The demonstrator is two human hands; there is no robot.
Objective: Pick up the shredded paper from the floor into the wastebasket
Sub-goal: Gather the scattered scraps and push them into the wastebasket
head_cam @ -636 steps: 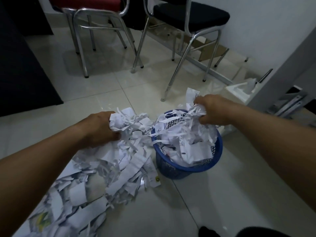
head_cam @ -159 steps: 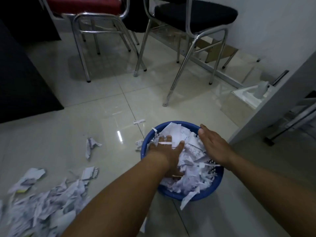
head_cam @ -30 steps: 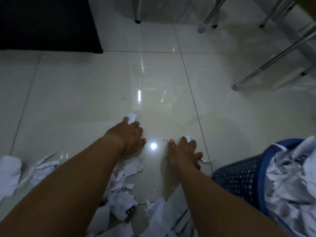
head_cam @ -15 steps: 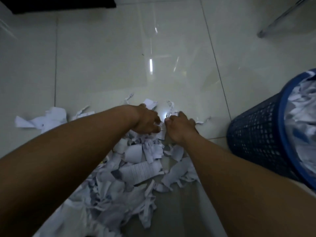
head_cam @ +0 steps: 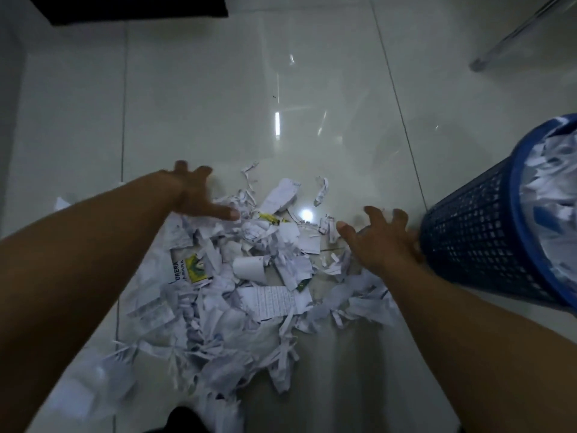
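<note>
A pile of white shredded paper (head_cam: 249,285) lies on the pale tiled floor in front of me, with a few yellow-green printed scraps in it. My left hand (head_cam: 196,195) hovers at the pile's far left edge, fingers spread, holding nothing. My right hand (head_cam: 377,242) is at the pile's right edge, fingers spread and curled, also holding nothing. The blue mesh wastebasket (head_cam: 477,245) stands just right of my right hand, nearly touching it, heaped with shredded paper (head_cam: 549,195).
A dark mat or furniture edge (head_cam: 140,9) lies at the top left. A chrome chair leg (head_cam: 515,35) crosses the top right corner. Glossy tiles (head_cam: 281,89) stretch beyond the pile. Something dark (head_cam: 184,420) shows at the bottom edge.
Half a second ago my hands met, closed, at the far edge of the pile. Now they have moved apart to its left and right sides with fingers spread.
</note>
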